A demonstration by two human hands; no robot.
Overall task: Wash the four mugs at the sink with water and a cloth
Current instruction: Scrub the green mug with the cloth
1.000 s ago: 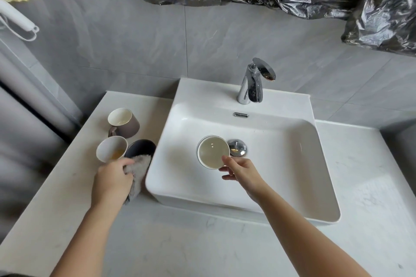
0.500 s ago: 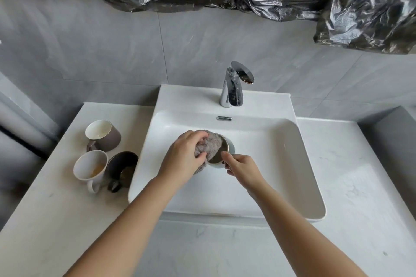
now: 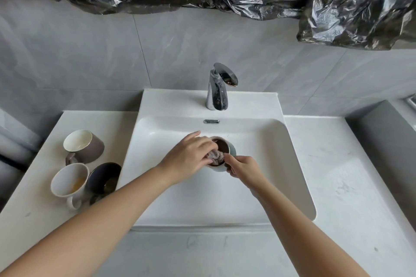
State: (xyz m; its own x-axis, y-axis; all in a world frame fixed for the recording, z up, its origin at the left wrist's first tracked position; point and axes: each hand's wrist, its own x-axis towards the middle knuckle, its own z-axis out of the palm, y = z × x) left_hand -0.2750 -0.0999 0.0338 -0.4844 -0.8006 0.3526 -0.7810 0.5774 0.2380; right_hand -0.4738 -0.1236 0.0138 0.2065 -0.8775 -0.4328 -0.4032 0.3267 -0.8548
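A: We're on the first mug here, down in the sink at about six o'clock from the tap. Our left hand has the cloth bunched in its fingertips and stuffed into the mouth of the mug.

B: And our right hand pinches the near rim, thumb and finger closed on it, steadying it at about five o'clock.

A: So this looks like the scrubbing step. No water visible from the tap, though, as far as we can tell.

B: Agreed. Next, we'd judge, the cloth needs twisting round the inside wall while the right hand keeps the mug from turning, and a rinse has to come at some point.

A: The mug itself: pale blue-green outside, a thin dark rim, inside mostly hidden by the grey fuzzy cloth.

B: Off at nine o'clock on the counter, three more wait. A brown-grey mug tipped on its side, a white mug with yellowish dregs, a dark mug touching it.

A: All three look unwashed, so we reckon we're early in the job.
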